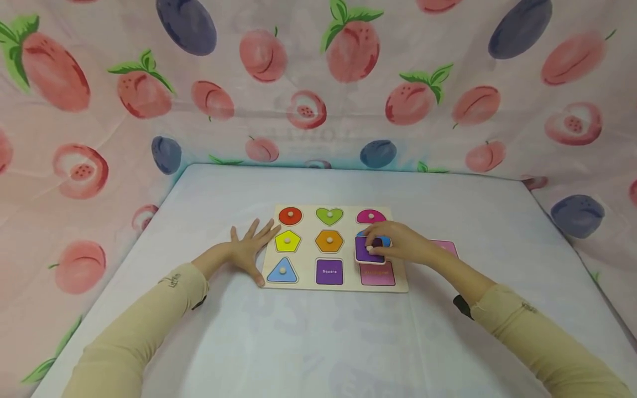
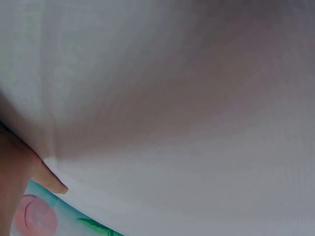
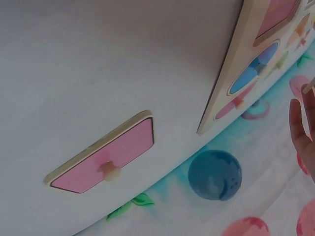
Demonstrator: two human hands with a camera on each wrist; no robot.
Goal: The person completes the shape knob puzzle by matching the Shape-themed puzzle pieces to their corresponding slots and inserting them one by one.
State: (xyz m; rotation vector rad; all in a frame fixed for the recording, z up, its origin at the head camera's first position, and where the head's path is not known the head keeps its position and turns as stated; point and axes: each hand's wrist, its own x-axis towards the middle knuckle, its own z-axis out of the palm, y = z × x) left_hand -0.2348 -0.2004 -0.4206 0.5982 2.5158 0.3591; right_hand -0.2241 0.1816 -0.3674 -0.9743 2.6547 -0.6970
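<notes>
A wooden peg puzzle board (image 1: 306,258) lies flat on the white-covered table. My right hand (image 1: 402,243) pinches the small knob of a purple square piece (image 1: 363,254), held above the board's right side, partly covering the blue shape (image 1: 386,241) there. Below it, the purple recess marked "Square" (image 1: 329,279) and a pink recess (image 1: 377,278) hold no pieces. My left hand (image 1: 245,251) is spread at the board's left edge, its fingertips touching it. In the right wrist view, fingers of the right hand (image 3: 306,140) show only at the edge.
A pink four-sided piece (image 3: 135,150) with a knob lies on the table right of the board, partly behind my right forearm in the head view. Red circle (image 1: 283,216), green heart (image 1: 329,221) and several other knobbed pieces sit in the board. Fruit-printed cloth (image 1: 338,138) surrounds the table.
</notes>
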